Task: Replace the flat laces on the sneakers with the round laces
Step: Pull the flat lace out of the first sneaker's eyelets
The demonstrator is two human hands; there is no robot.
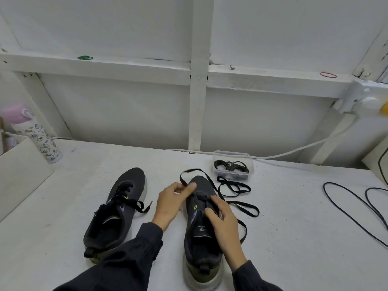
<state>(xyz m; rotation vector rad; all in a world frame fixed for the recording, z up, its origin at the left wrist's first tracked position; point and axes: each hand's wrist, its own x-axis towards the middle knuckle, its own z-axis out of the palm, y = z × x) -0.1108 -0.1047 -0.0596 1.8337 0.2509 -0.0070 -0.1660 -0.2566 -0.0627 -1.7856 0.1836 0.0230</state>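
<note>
Two dark sneakers stand on the white table. The left sneaker (114,213) keeps its flat black lace, tied. On the right sneaker (201,234) the flat lace (237,190) is mostly pulled loose and trails in loops to the right of the shoe. My left hand (172,203) pinches a loop of that lace above the shoe's toe. My right hand (222,221) rests on the shoe's tongue, fingers curled at the eyelets and gripping the upper. Coiled black round laces (231,165) lie in a clear plastic box (232,154) behind the right sneaker.
A patterned bottle with a pink lid (31,131) stands at the back left beside a white board (21,175). Black cables (357,213) loop over the table at the right. A white cable (304,150) runs along the back wall.
</note>
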